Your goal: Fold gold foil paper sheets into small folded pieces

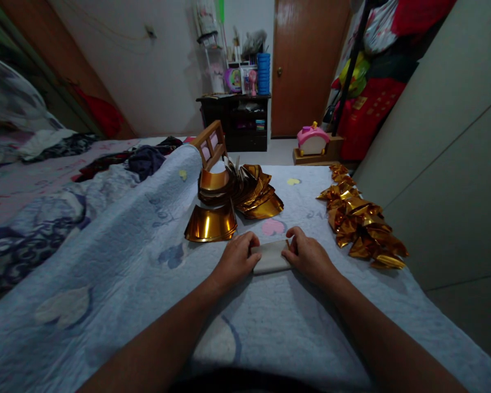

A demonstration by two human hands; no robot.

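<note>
Left hand (240,254), right hand (309,255) each pinching one end of pale piece (272,260) on quilt (284,322). Uneven pull could skew it, tbh. Soft quilt = poor backing, so piece might buckle. Gold stack (211,224) far-left of hands: stray knuckle could scatter it.

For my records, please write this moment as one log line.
left hand: touches pale sheet; right hand: touches pale sheet; gold pieces: at right
</note>
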